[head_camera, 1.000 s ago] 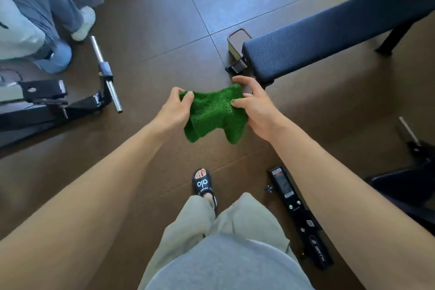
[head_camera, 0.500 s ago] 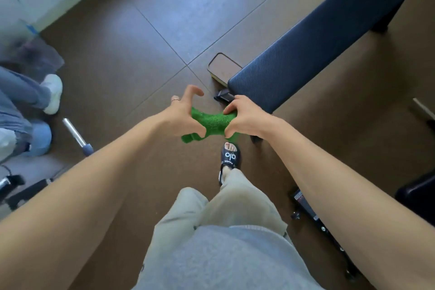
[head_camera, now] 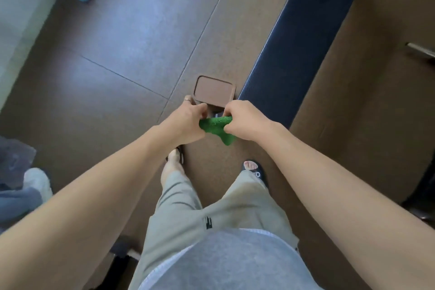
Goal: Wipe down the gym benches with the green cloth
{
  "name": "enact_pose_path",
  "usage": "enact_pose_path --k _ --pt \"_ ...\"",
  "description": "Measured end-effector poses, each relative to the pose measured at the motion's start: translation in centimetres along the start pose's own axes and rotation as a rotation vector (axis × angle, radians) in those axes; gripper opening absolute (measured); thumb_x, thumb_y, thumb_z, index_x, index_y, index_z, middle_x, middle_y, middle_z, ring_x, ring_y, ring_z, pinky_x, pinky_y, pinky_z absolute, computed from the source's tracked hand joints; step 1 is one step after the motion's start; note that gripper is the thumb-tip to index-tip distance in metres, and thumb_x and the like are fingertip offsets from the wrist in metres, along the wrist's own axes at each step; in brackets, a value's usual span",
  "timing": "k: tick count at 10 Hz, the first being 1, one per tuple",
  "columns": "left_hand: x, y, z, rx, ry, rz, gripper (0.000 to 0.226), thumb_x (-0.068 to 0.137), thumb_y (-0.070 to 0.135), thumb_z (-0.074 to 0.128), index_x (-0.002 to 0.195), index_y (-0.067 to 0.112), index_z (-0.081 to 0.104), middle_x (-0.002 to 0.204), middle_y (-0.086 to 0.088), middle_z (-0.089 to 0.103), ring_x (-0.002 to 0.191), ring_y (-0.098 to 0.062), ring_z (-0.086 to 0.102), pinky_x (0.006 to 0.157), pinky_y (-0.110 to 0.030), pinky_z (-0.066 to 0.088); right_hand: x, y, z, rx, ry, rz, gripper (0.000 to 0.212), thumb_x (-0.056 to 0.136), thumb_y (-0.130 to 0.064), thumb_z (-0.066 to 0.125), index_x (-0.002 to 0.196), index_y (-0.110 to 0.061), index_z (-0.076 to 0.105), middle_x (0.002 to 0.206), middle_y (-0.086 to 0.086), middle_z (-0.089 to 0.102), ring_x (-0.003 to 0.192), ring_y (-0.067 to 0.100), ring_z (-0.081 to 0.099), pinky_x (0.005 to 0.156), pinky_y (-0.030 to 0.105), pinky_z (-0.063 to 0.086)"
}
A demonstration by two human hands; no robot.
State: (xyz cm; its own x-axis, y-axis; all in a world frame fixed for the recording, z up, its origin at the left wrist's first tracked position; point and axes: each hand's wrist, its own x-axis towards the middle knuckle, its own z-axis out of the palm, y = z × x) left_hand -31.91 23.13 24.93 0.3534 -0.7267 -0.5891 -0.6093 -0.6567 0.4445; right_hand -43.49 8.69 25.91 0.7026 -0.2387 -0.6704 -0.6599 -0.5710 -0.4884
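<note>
Beside the bench (head_camera: 303, 37), bunched fuzzy green cloth (head_camera: 217, 125), gripped by left hand (head_camera: 186, 122), right hand (head_camera: 244, 120)

Cloth (head_camera: 217, 125) between 2 hands, bench (head_camera: 299, 47) beyond.

Brown tiled floor (head_camera: 131, 37) with thin seams, pale wall (head_camera: 16, 14) at left, daylight sheen

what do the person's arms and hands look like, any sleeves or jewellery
Both forearms are bare with no sleeves in view, and neither wrist shows a watch or band. The left hand wears a thin ring on one finger. The right hand shows no ring on the parts visible. No gloves on either hand.
</note>
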Motion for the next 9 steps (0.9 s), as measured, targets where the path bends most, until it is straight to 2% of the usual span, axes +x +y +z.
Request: enact_pose_path --k 1,2,3,4,5,6,7,8,9 --pt "4.3 -4.5 -2.6 0.04 -0.086 0.053 0.025 0.085 0.015 0.072 0.11 0.011 0.066 0.109 -0.008 0.045 0.098 -0.025 0.05 0.076 -0.025 0.037 5.0 -0.5 0.6 0.163 -0.006 0.116 0.013 0.081 -0.02 0.07 0.081 -0.031 0.063 0.097 0.004 0.066 0.091 0.026 0.063 0.062 0.033 0.042" --pt "8.7 -8.9 -4.6 -0.035 -0.15 -0.008 0.022 0.083 0.021 0.074 0.103 0.017 0.067 0.1 -0.006 0.057 0.092 -0.023 0.054 0.072 -0.027 0.034 10.0 0.0 2.2 0.476 0.039 0.232 0.014 0.081 -0.028 0.077 0.091 -0.027 0.068 0.1 0.002 0.07 0.094 0.023 0.067 0.081 0.039 0.053" --pt "13.1 -13.2 -3.8 -0.282 -0.168 -0.094 0.012 0.086 0.023 0.073 0.084 0.023 0.061 0.076 0.003 0.06 0.078 -0.018 0.056 0.064 -0.028 0.04 14.9 0.8 5.5 0.885 0.172 0.397 0.049 0.069 -0.04 0.084 0.109 -0.02 0.065 0.11 0.004 0.071 0.101 0.022 0.069 0.092 0.042 0.056" --pt "18.4 -17.0 -0.9 -0.4 -0.116 -0.147 0.007 0.094 0.021 0.071 0.093 0.016 0.066 0.084 -0.004 0.067 0.079 -0.019 0.061 0.066 -0.029 0.05 21.3 2.5 9.7 1.208 0.338 0.508 0.061 0.067 -0.042 0.084 0.119 -0.019 0.06 0.12 0.005 0.07 0.106 0.023 0.07 0.096 0.05 0.058" --pt "25.1 -20.6 3.4 -0.548 -0.045 -0.268 0.024 0.096 0.025 0.071 0.115 0.011 0.068 0.105 -0.008 0.074 0.087 -0.016 0.068 0.068 -0.023 0.056 28.1 5.0 13.1 1.106 0.46 0.528 0.044 0.095 -0.028 0.07 0.135 -0.017 0.053 0.131 0.001 0.058 0.113 0.019 0.06 0.095 0.035 0.05" --pt "31.7 -23.8 8.4 -0.612 0.015 -0.319 0.023 0.094 0.027 0.074 0.109 0.011 0.067 0.108 -0.012 0.075 0.094 -0.024 0.072 0.081 -0.038 0.063 34.7 8.5 16.6 0.883 0.584 0.526 0.043 0.1 -0.026 0.063 0.139 -0.014 0.05 0.142 0.007 0.053 0.129 0.025 0.051 0.101 0.028 0.036" --pt "38.0 -27.2 13.4 -0.626 -0.006 -0.311 0.034 0.086 0.038 0.076 0.105 0.013 0.064 0.107 -0.013 0.073 0.099 -0.031 0.073 0.083 -0.053 0.064 41.1 12.2 20.1 0.792 0.673 0.53 0.038 0.102 -0.022 0.059 0.137 -0.014 0.049 0.139 0.01 0.058 0.128 0.031 0.053 0.101 0.033 0.038" --pt "43.2 -29.2 17.3 -0.43 -0.026 -0.261 0.048 0.095 0.04 0.069 0.13 0.01 0.052 0.126 -0.017 0.066 0.11 -0.033 0.067 0.093 -0.049 0.059 46.3 15.4 23.3 0.683 0.731 0.544 0.044 0.103 -0.02 0.056 0.145 -0.015 0.045 0.145 0.012 0.055 0.133 0.033 0.051 0.106 0.039 0.039" --pt "46.7 -31.2 19.6 0.022 -0.025 -0.148 0.073 0.102 0.048 0.056 0.155 0.011 0.023 0.146 -0.027 0.047 0.128 -0.044 0.056 0.105 -0.045 0.046 50.4 18.0 26.4 0.538 0.805 0.571 0.06 0.1 -0.016 0.054 0.156 -0.015 0.031 0.158 0.013 0.038 0.143 0.032 0.04 0.115 0.045 0.035"
